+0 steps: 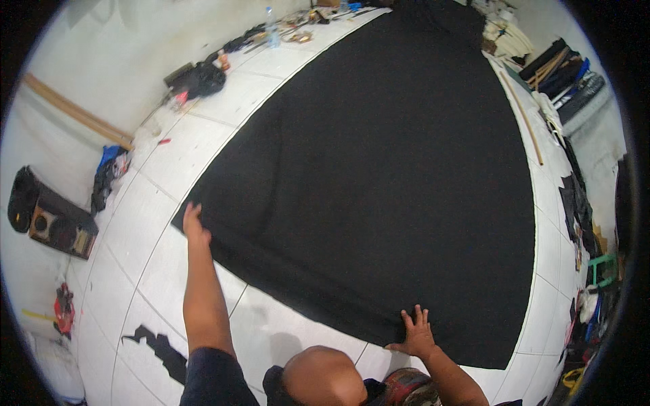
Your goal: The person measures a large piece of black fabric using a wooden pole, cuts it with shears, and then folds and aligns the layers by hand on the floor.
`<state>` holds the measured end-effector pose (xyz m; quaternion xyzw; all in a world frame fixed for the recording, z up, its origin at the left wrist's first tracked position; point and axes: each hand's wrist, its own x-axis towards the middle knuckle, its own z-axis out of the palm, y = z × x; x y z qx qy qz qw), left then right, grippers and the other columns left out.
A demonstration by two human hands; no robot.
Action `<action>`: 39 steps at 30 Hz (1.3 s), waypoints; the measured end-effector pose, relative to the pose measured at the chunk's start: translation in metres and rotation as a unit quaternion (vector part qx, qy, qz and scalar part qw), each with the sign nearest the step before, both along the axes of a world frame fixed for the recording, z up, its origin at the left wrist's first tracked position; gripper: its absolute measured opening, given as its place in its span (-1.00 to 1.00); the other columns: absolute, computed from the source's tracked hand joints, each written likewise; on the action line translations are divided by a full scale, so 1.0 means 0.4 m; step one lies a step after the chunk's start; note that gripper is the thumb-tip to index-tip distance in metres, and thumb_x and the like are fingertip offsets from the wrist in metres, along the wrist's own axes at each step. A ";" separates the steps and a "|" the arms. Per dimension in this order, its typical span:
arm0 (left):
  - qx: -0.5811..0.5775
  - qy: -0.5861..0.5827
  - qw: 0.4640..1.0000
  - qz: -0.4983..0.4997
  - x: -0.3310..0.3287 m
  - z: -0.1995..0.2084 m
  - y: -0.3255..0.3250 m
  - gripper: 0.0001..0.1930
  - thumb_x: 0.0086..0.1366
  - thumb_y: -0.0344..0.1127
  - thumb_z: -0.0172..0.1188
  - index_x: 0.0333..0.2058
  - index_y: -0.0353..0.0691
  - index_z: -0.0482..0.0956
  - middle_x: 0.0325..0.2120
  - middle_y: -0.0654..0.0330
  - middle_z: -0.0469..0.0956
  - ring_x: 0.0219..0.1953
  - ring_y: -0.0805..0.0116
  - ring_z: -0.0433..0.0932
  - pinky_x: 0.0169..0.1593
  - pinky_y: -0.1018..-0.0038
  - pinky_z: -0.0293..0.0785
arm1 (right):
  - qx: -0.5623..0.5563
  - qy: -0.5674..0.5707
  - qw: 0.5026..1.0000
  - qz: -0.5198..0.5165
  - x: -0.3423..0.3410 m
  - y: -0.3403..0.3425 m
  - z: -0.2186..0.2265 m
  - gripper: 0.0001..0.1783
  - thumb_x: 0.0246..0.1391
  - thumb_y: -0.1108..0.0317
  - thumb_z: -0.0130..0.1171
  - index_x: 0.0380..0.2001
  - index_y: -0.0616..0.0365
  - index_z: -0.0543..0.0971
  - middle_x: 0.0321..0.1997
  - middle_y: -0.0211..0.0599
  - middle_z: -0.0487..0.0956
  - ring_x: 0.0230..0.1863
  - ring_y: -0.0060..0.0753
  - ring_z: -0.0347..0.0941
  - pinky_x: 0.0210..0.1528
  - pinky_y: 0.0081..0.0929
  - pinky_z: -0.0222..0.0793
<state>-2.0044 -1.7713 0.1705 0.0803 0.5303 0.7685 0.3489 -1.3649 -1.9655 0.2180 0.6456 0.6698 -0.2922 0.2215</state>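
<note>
A large sheet of black cloth (379, 176) lies spread over the white tiled floor, its near edge running slantwise from the left corner down to the lower right. My left hand (196, 222) is stretched out to that left corner, fingers extended and resting on the fabric. Close to the near edge, my right hand (416, 335) presses flat on the cloth with its fingers spread. Faint creases run through the fabric beside my left hand. Neither hand grips anything that I can see.
A black cloth scrap (161, 352) lies on the tiles at lower left. Speakers (61, 227) stand by the left wall. A plastic bottle (272, 28) and black bag (203, 80) sit beyond the cloth. A wooden stick (525, 122) and a green stool (601, 271) are on the right.
</note>
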 end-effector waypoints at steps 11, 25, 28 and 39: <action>-0.086 0.551 0.824 0.100 0.132 0.363 -0.045 -0.59 0.22 -0.45 0.12 0.06 -0.39 0.53 -0.02 -0.03 0.58 0.03 0.24 0.55 0.15 0.43 0.37 | 0.017 0.008 1.000 -0.013 0.044 -0.011 -0.008 0.50 -0.60 -0.40 0.52 0.41 0.00 0.04 0.50 0.20 -0.29 0.49 0.41 -0.40 0.40 0.30 -0.13; -0.393 0.526 0.754 0.016 -0.101 -0.201 -0.142 -0.45 0.12 -0.36 0.15 0.14 -0.36 0.45 0.12 -0.14 0.45 0.20 -0.03 0.41 0.29 0.28 0.25 | -0.008 0.016 1.000 0.003 0.018 0.019 -0.007 0.51 -0.66 -0.39 0.54 0.41 -0.01 0.08 0.50 0.23 -0.27 0.49 0.41 -0.38 0.41 0.24 -0.11; -0.428 0.499 0.753 0.011 -0.087 -0.204 -0.130 -0.44 0.13 -0.30 0.21 0.12 -0.40 0.45 0.12 -0.16 0.45 0.19 -0.03 0.41 0.29 0.28 0.26 | -0.008 0.014 1.000 0.012 0.032 0.011 -0.012 0.52 -0.67 -0.39 0.54 0.41 0.01 0.07 0.50 0.23 -0.29 0.49 0.40 -0.39 0.41 0.24 -0.10; -0.471 0.629 0.618 -0.005 -0.254 -0.216 -0.168 -0.37 0.15 -0.26 0.19 0.21 -0.35 0.34 0.17 -0.26 0.33 0.23 -0.15 0.31 0.28 0.19 0.25 | -0.043 0.014 0.998 0.045 -0.001 0.037 -0.021 0.60 -0.70 -0.42 0.53 0.42 0.09 -0.01 0.48 0.31 -0.32 0.48 0.44 -0.40 0.41 0.20 -0.06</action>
